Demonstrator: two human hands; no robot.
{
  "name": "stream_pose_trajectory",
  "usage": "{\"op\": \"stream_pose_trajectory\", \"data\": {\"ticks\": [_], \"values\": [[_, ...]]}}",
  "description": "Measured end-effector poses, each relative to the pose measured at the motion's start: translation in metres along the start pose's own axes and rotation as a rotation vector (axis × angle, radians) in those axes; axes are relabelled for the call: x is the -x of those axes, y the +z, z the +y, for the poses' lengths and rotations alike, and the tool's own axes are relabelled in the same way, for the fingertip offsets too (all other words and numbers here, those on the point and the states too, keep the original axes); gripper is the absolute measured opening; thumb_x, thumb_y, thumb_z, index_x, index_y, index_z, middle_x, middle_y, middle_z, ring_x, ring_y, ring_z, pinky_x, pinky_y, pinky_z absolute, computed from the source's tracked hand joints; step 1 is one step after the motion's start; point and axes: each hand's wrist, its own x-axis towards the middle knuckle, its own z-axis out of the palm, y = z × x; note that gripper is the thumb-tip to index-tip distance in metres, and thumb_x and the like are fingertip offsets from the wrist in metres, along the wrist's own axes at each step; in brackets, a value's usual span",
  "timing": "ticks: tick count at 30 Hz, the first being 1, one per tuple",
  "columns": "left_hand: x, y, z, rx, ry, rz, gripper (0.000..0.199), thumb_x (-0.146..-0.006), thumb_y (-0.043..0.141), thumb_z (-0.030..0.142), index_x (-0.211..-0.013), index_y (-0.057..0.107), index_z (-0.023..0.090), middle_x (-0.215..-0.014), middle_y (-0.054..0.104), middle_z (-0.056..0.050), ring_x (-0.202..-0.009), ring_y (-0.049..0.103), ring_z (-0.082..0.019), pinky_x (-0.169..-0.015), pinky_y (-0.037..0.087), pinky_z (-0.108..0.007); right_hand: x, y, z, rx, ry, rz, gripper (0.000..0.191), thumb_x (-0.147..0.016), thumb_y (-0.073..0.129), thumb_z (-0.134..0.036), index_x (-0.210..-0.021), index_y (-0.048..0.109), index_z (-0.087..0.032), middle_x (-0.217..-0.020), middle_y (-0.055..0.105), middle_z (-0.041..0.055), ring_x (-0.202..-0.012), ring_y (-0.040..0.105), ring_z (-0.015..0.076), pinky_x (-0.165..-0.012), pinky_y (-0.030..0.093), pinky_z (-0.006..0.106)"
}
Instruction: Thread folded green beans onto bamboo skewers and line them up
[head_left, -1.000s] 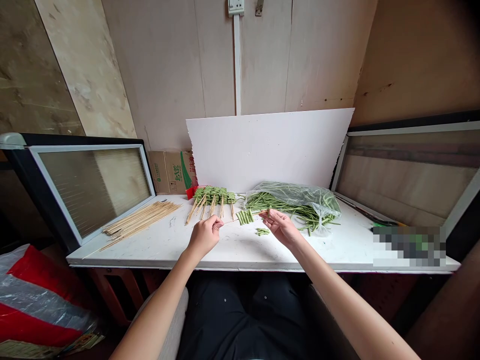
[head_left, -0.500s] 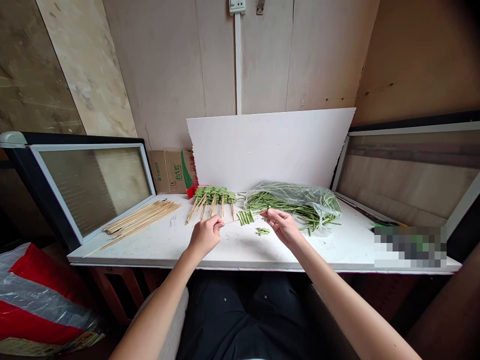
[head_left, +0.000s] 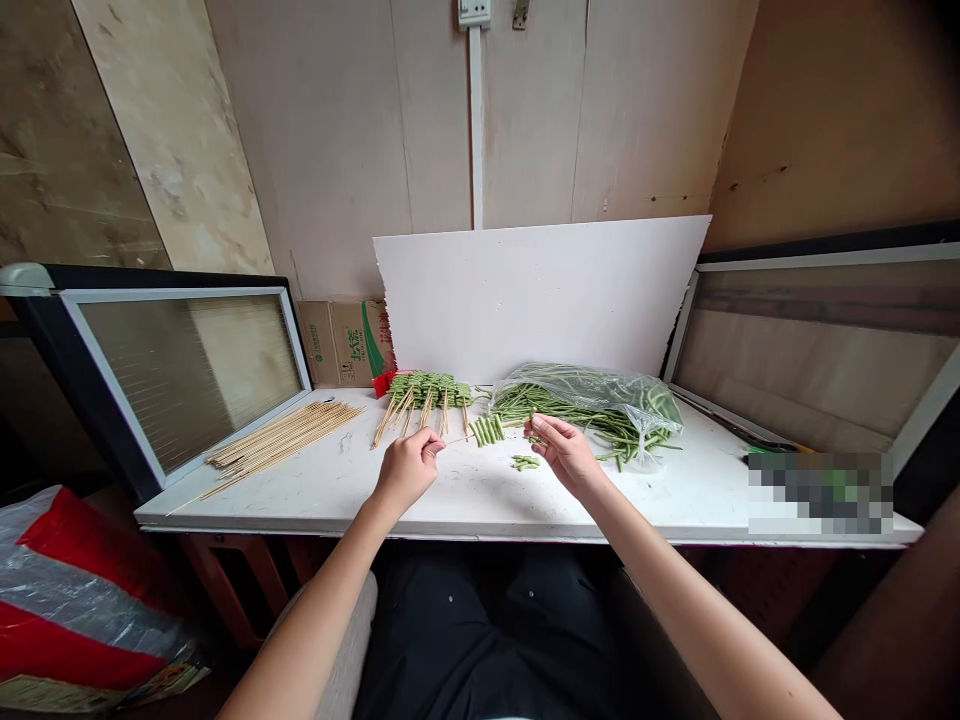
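My left hand [head_left: 409, 466] is closed on the bare end of a thin skewer. Several short green bean pieces [head_left: 488, 431] sit side by side on that skewer, held above the table. Opposite it, my right hand [head_left: 561, 450] pinches a green bean piece [head_left: 533, 418] between thumb and fingertips, a little right of the skewered row. A few loose cut bean pieces [head_left: 525, 462] lie on the white table [head_left: 480, 505] below, between both hands. Behind my left hand rests a pile of filled bean skewers [head_left: 429, 388], their bare sticks pointing toward me.
Bare bamboo skewers [head_left: 281, 438] lie in a heap at the left. A clear plastic bag of long green beans [head_left: 585, 398] stands at the back right. A white board [head_left: 540, 300] and a cardboard box [head_left: 345, 343] stand behind. Framed panels [head_left: 187, 370] flank the table.
My left hand and the skewer have shifted slightly left, apart from my right hand. The skewer's far end, earlier at my right fingers, has drawn away; a bean piece now shows upright in them.
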Motion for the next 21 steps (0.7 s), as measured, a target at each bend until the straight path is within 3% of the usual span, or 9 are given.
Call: {"op": "stream_pose_trajectory", "data": {"ticks": [10,21], "values": [[0.002,0.002,0.003,-0.060,0.011,-0.018,0.020,-0.095,0.053,0.018,-0.085,0.069,0.024,-0.073,0.073,-0.001,-0.065,0.062,-0.020,-0.061,0.038,-0.028,0.000,0.002,0.008,-0.029,-0.005,0.018,0.025,-0.073,0.093,-0.044,-0.083,0.081,-0.025,-0.091,0.067,0.0044,-0.091,0.057,0.0186,-0.069,0.046,0.027],[0.003,0.006,0.002,-0.079,0.011,-0.010,0.020,-0.094,0.054,0.016,-0.084,0.069,0.024,-0.077,0.075,-0.001,-0.067,0.065,-0.020,-0.063,0.038,-0.029,0.001,0.008,0.010,-0.021,-0.013,0.091,0.033,-0.065,0.097,-0.048,-0.082,0.082,-0.023,-0.088,0.069,0.0055,-0.088,0.059,0.0191,-0.066,0.045,0.028]]}}
